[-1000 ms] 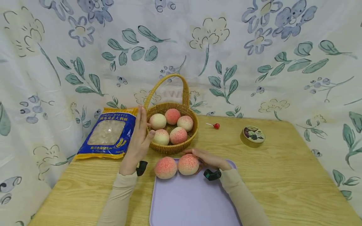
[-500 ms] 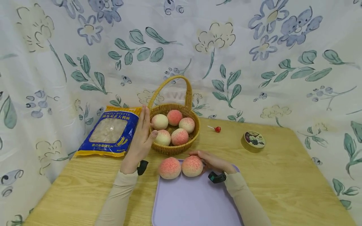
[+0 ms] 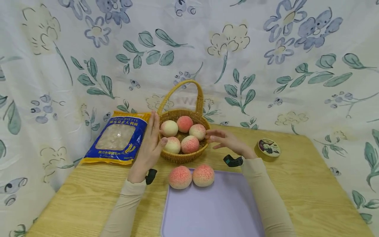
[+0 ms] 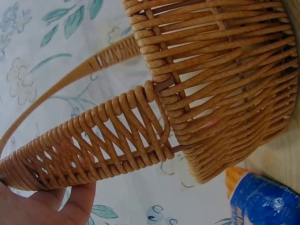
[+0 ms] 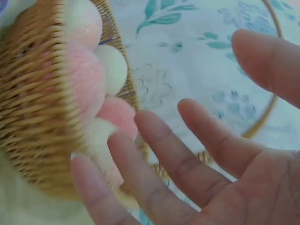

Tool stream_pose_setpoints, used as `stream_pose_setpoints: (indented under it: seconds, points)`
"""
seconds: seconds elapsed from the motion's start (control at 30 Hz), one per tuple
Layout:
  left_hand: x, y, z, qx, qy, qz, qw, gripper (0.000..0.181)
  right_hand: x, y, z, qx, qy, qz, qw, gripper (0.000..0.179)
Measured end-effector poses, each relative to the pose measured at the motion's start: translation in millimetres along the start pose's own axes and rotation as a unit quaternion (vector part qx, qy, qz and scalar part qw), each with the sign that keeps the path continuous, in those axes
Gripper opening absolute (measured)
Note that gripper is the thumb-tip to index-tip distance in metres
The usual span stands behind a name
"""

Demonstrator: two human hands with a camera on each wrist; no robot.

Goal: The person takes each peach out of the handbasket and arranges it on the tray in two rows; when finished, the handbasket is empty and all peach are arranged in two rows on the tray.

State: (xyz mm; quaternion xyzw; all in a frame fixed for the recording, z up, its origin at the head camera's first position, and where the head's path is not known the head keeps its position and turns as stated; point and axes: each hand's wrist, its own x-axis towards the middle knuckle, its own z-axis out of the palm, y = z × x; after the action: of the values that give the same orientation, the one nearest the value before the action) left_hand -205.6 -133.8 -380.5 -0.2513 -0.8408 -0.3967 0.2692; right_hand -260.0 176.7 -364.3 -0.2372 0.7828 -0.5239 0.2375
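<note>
A wicker basket (image 3: 180, 158) with a tall arched handle (image 3: 200, 103) holds several pink and cream peaches (image 3: 190, 144). My left hand (image 3: 148, 147) lies along the basket's left side, fingers straight and thumb apart; in the left wrist view its fingers (image 4: 80, 202) show beside and behind the woven handle. At the basket's right rim is my right hand (image 3: 229, 143), fingers spread and slightly bent, with nothing held. The right wrist view shows that palm (image 5: 253, 197) facing the peaches. Two more peaches, one left (image 3: 180, 177) and one right (image 3: 203, 175), sit at the back of a lilac tray (image 3: 213, 207).
A blue and yellow pasta bag (image 3: 116, 137) lies left of the basket, close to my left hand. A round tin (image 3: 268, 148) stands beyond my right wrist. Behind the wooden table (image 3: 308, 184) hangs a floral curtain (image 3: 257, 33).
My right hand has left the right peach on the tray and moved up to the basket's right rim, now covering the lollipop. My left hand stays at the basket.
</note>
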Motion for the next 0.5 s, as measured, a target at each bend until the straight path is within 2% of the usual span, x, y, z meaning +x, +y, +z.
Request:
stream_pose_setpoints:
  seconds: [0.1,0.2,0.27,0.43,0.5]
  points:
    - [0.2,0.0,0.7,0.002,0.004,0.006,1.0,0.08,22.2,-13,0,-0.052,-0.012,0.02,0.9984,0.051]
    - [0.2,0.6,0.7,0.003,0.004,0.005,1.0,0.079,46.6,-24,4,-0.108,-0.044,0.062,0.9912,0.051]
    - [0.0,0.5,0.3,0.0,0.001,0.002,1.0,0.079,64.4,-28,8,-0.126,-0.077,0.084,0.9855,0.05]
    - [0.1,3.3,-0.4,-0.01,-0.007,-0.011,0.9999,0.081,99.8,-33,18,-0.198,-0.146,0.111,0.9629,0.051]
    - [0.6,4.5,0.0,-0.013,-0.009,-0.013,0.9998,0.08,108.0,-31,21,-0.254,-0.167,0.1,0.9473,0.051]
